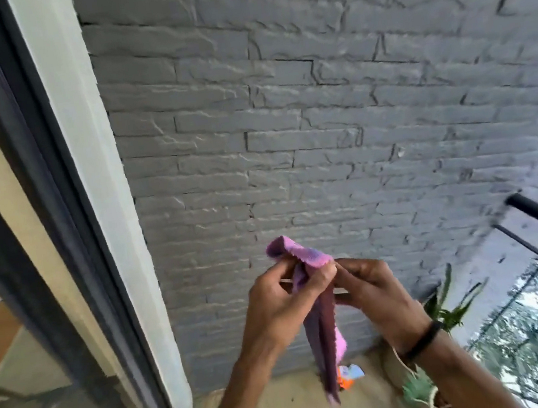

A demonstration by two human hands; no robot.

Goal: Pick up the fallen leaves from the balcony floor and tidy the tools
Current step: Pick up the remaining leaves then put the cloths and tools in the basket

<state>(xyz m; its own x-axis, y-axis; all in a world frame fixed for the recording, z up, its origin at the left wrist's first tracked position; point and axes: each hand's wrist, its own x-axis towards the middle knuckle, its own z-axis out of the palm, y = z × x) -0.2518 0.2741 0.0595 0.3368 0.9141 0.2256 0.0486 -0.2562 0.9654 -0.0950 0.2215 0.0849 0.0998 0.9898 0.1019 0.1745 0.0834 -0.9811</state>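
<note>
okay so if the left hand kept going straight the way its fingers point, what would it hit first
Probably the right hand: the left hand pinches the pink cloth with fingertips pointing right, almost touching it. Depth is unclear; the grey brick wall lies behind.

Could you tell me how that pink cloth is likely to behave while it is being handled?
The pink cloth is probably floppy: it hangs limp below the left hand and right hand, which pinch its top. It is likely light, since fingertips alone carry it. Its fuzzy surface suggests it will not slip easily.
</note>
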